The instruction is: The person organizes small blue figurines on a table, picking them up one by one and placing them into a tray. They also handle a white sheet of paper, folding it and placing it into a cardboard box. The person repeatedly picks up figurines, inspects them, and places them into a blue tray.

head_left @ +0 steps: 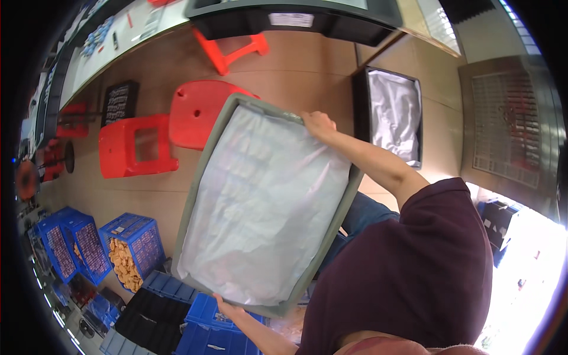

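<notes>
A large grey-green plastic bin (284, 309) is tilted across the middle of the head view. Over its inside lies a pale, wrinkled plastic sheet (266, 207), and what is under it cannot be made out. My right hand (319, 124) grips the rim at the bin's upper right corner, fingers partly hidden by the rim. At the lower edge my left hand (229, 309) holds the opposite end, its thumb showing and the other fingers out of sight.
Two red stools (204, 112) (139, 147) stand left of the bin. A black bin lined with silvery sheet (393, 115) lies on the floor at right. Blue crates (148, 245), one holding tan pieces, stand lower left beside stacked blue and black bins (151, 319). Another black bin (325, 23) is at the top.
</notes>
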Available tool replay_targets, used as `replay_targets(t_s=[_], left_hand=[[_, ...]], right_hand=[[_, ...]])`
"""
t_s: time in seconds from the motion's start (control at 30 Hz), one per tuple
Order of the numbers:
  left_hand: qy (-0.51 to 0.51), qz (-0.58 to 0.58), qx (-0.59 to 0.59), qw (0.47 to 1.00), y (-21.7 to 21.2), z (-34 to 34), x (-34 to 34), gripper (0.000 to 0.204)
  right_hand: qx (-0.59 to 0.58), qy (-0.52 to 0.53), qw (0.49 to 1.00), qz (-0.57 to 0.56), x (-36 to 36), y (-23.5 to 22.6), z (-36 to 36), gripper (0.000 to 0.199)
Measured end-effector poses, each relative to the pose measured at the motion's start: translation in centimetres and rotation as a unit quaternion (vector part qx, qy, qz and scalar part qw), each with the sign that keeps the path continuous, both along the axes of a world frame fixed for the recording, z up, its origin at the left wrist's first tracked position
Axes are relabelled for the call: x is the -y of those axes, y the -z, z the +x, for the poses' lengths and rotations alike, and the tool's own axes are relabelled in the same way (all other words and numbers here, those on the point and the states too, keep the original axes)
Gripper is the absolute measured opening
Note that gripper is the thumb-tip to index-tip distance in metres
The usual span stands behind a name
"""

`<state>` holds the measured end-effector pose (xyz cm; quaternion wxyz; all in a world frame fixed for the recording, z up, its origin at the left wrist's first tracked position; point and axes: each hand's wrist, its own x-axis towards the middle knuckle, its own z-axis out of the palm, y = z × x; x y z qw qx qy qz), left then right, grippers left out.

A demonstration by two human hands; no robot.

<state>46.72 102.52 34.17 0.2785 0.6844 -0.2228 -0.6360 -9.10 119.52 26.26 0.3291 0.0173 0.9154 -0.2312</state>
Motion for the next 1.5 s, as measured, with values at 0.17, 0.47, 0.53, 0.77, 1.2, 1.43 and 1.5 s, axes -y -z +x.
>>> replay_targets(t_s=[0.17,0.47,0.53,0.77,1.2,1.43,1.5], left_hand=[[-0.039,-0.016,0.079,0.996,-3.7,2.2,-10.2,0.057],[-0.063,-0.044,0.077,0.994,-1.8,0.3,-33.6,0.042],[-0.046,-0.015,-0.007,0.999,-0.3,-0.9,-37.7,0.047],[-0.082,0.036,-0.062,0.994,4.7,-4.7,-50.6,0.044],[-0.149,0.124,-0.002,0.981,3.2,-4.9,-68.5,0.042],[-0.218,0.125,0.047,0.967,3.7,-14.1,-74.7,0.046],[-0.226,0.094,0.022,0.969,5.2,-18.2,-77.3,0.045]], right_hand=[[0.056,-0.027,0.997,-0.042,-8.1,-2.4,1.1,0.055],[-0.011,-0.053,0.998,-0.026,-26.7,-5.8,-3.7,0.054],[-0.035,-0.048,0.998,-0.008,-31.6,-6.2,-5.3,0.054],[-0.090,-0.028,0.995,0.027,-47.0,-7.9,-6.7,0.055],[-0.009,-0.064,0.997,0.053,-61.7,0.1,-7.9,0.058],[-0.016,-0.111,0.994,-0.001,-64.0,7.8,-17.8,0.055],[0.000,-0.133,0.991,0.001,-63.4,9.6,-22.0,0.056]])
